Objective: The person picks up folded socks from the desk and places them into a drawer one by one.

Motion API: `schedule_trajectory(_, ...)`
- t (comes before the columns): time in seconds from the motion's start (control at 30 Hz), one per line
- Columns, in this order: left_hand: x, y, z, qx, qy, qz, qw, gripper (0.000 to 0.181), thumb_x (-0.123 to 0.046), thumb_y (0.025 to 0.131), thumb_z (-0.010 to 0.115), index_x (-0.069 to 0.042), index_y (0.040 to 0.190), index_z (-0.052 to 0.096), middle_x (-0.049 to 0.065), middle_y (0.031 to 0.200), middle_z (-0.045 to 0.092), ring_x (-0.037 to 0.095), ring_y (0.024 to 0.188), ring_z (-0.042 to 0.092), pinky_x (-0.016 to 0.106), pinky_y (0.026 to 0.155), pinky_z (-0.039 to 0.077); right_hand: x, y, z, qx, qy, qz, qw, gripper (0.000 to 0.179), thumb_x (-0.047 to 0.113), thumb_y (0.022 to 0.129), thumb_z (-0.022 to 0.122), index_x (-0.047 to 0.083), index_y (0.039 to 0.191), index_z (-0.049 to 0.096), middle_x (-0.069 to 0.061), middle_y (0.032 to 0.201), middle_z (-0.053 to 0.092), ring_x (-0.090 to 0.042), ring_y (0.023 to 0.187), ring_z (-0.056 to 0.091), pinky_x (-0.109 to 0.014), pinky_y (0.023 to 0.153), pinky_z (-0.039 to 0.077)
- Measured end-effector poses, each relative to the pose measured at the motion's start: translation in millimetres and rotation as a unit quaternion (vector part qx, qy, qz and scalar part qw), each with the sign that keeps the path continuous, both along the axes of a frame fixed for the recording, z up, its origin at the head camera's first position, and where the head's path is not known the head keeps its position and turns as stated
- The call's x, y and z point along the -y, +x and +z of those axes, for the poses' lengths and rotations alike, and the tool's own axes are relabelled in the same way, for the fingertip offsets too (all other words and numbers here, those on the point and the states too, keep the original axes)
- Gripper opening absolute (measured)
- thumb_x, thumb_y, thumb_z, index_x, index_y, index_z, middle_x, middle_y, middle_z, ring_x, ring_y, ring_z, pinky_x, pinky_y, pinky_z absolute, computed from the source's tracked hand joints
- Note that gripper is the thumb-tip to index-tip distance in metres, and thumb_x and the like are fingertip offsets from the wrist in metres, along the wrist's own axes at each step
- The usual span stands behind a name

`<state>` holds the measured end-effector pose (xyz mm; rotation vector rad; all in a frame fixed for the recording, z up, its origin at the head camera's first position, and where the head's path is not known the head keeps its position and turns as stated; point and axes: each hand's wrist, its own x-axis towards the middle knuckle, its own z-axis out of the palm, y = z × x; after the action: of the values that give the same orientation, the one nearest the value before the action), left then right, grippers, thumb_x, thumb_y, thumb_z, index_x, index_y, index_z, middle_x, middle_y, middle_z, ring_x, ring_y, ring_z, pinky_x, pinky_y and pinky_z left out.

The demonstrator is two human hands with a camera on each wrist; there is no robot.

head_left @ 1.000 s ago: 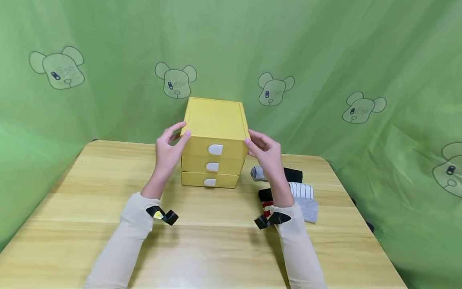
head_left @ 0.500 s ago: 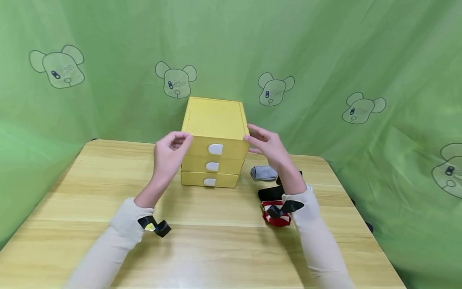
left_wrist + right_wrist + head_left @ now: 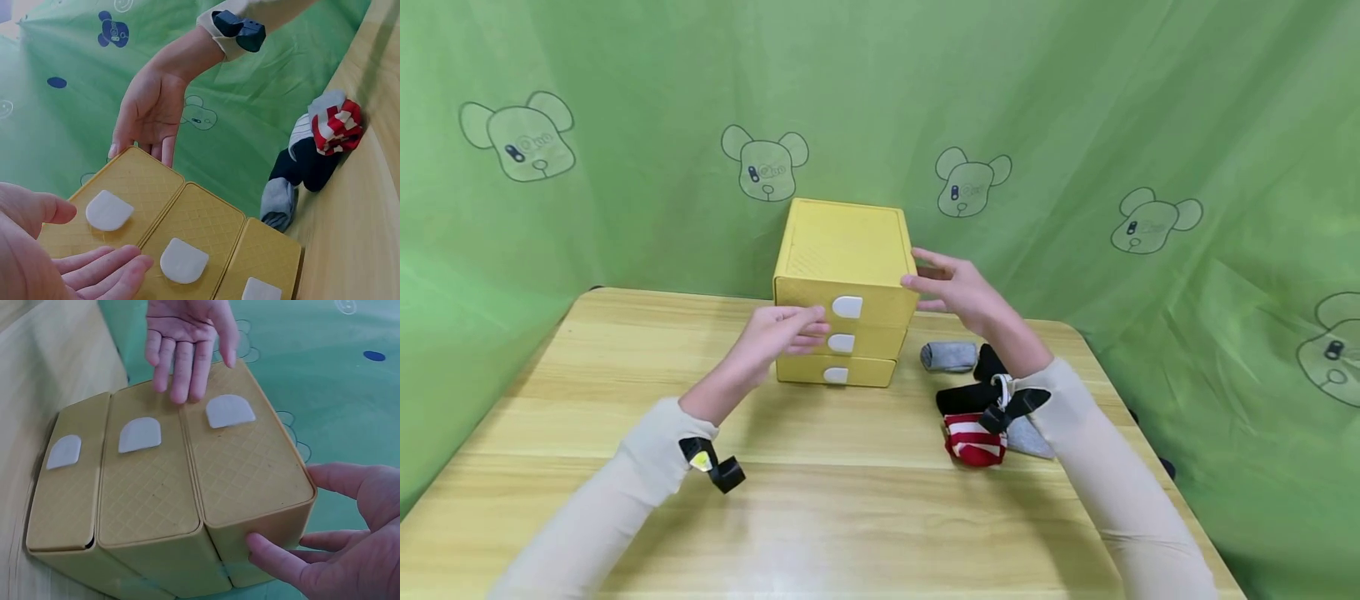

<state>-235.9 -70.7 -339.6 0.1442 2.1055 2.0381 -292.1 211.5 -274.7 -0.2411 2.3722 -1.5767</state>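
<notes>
A yellow three-drawer box with white rounded pulls stands at the back of the table, all drawers pushed in. My left hand is in front of its drawer fronts, palm toward them, fingers extended and holding nothing. The left wrist view shows the left fingers near the top pull; contact cannot be told. At the box's upper right front edge is my right hand, its spread digits touching the top edge and side, as the right wrist view shows.
Right of the box lie folded socks: a grey roll, a black one, a red-and-white one and light grey fabric. The right forearm passes over part of them. A green curtain hangs behind the wooden table.
My left hand has left the box's upper left edge and moved down and right before the drawer fronts. The right hand stays at the right edge while its forearm swings outward.
</notes>
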Motion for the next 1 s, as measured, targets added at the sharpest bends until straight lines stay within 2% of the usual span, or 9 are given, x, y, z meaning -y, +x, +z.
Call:
schedule_trajectory(0.27,-6.6,-14.6,1.2,0.049,0.031,-0.018,0.9982,0.048,-0.035,0.102,0.062,0.005,0.129,0.065,0.023,0.126,0.070,0.034,0.114,0.071,0.044,0.103,0.058,1,-1.0,0.2,0.000,-0.002,0.001,1.0000,0.074,0.022,0.100,0.067,0.020,0.162,0.027,-0.018,0.163,0.035,-0.033,0.143,0.046,-0.048,0.115,0.048)
schedule_trajectory(0.53,-17.0,-18.7,2.1,0.081,0.043,-0.016,0.9957,0.052,-0.040,0.102,0.063,0.006,0.125,0.067,0.017,0.117,0.075,0.014,0.087,0.077,0.044,0.103,0.058,2,-2.3,0.9,0.012,-0.004,-0.015,0.9998,0.073,0.020,0.099,0.069,0.020,0.161,0.031,-0.022,0.161,0.038,-0.034,0.141,0.049,-0.038,0.104,0.057)
schedule_trajectory(0.87,-22.2,-16.1,-1.4,0.064,0.036,0.010,0.9973,0.054,-0.044,0.100,0.064,0.005,0.120,0.070,0.016,0.112,0.077,0.014,0.085,0.077,0.043,0.098,0.060,3,-1.3,1.0,0.014,-0.016,-0.019,0.9996,0.072,0.017,0.098,0.069,0.020,0.160,0.033,-0.018,0.161,0.039,-0.034,0.140,0.050,-0.050,0.112,0.050)
schedule_trajectory(1.0,-23.9,-13.9,-2.5,0.062,0.040,0.019,0.9971,0.052,-0.043,0.100,0.065,0.005,0.121,0.070,0.016,0.110,0.077,0.013,0.083,0.077,0.044,0.099,0.060,2,-1.7,0.4,0.016,-0.015,-0.019,0.9996,0.072,0.018,0.098,0.069,0.020,0.160,0.033,-0.018,0.161,0.039,-0.034,0.140,0.050,-0.048,0.111,0.052)
